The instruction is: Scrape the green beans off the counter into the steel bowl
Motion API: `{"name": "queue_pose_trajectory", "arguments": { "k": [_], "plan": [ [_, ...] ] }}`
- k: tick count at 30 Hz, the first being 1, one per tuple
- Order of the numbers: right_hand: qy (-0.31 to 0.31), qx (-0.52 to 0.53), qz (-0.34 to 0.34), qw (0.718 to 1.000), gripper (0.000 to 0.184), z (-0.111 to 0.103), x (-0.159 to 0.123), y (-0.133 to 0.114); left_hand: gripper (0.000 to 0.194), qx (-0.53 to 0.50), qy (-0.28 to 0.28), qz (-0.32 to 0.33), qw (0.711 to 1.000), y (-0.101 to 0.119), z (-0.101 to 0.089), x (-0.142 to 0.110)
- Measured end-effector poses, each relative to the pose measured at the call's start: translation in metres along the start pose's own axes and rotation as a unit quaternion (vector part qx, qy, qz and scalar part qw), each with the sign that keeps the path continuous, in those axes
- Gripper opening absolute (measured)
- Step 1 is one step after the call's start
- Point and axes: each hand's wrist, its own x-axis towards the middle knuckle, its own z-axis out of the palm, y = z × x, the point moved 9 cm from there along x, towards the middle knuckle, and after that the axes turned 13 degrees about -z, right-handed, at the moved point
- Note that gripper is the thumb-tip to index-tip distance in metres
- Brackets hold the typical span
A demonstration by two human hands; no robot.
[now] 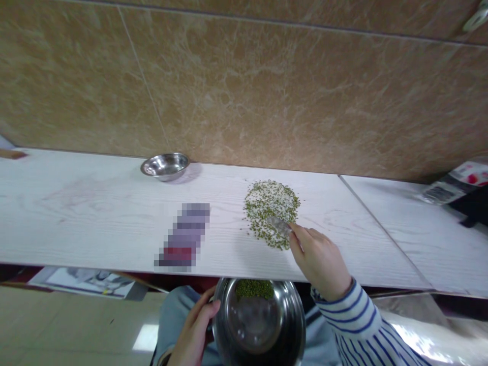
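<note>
Green beans mixed with white grains, looking like mung beans and rice point(270, 195), lie spread in a thin round patch on the white tabletop point(114, 218). My right hand point(320, 259) is closed around the handle of a metal spoon point(280, 225), whose bowl touches the near part of the patch. Below the table edge, a large stainless steel bowl point(297, 320) rests at my lap, holding a heap of green beans point(254, 288) at its far side. My left hand point(196, 325) grips that bowl's left rim, thumb on top.
Against the tiled wall point(244, 91) stands a small metal bowl point(165, 168). A pixelated flat object point(185, 236) lies left of the grains. Plastic packaging point(453, 185) and a black item point(475, 206) are at the far right. Papers point(95, 282) show under the tabletop.
</note>
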Motion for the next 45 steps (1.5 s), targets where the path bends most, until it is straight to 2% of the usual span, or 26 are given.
{"name": "queue_pose_trajectory", "arguments": {
  "k": [5,9,14,20,28,34,38,41,45],
  "plan": [
    [-0.037,0.023,-0.002,0.999,0.029,0.015,0.008,0.018,0.042,-0.019,0.006,-0.026,0.999,-0.003,0.0,0.002],
    [-0.068,0.03,-0.006,0.997,0.023,0.024,0.022,0.016,0.042,-0.026,0.004,-0.039,0.999,-0.008,0.001,0.003],
    [-0.11,0.023,-0.008,0.994,0.022,0.037,0.048,0.011,0.049,-0.039,0.028,-0.048,0.998,-0.014,-0.005,0.009],
    [-0.143,0.034,-0.032,0.989,0.024,0.052,0.068,0.008,0.045,-0.018,0.032,-0.038,0.999,-0.01,-0.009,0.014],
    [-0.142,0.034,-0.07,0.987,0.023,0.053,0.058,-0.004,0.038,-0.056,0.018,-0.063,0.996,-0.003,0.008,0.005],
    [-0.099,0.048,-0.108,0.988,0.023,0.039,0.045,-0.011,0.038,-0.076,0.036,-0.068,0.994,-0.009,0.005,0.005],
    [-0.084,0.035,-0.093,0.992,0.019,0.037,0.044,-0.004,0.041,-0.068,0.037,-0.053,0.996,-0.007,0.003,0.007],
    [-0.091,0.013,-0.076,0.993,0.018,0.041,0.046,0.0,0.042,-0.063,0.023,-0.065,0.996,-0.006,0.006,0.007],
    [-0.085,0.011,-0.087,0.993,0.018,0.041,0.045,-0.007,0.039,-0.066,0.005,-0.066,0.996,-0.005,0.009,0.006]
  ]
}}
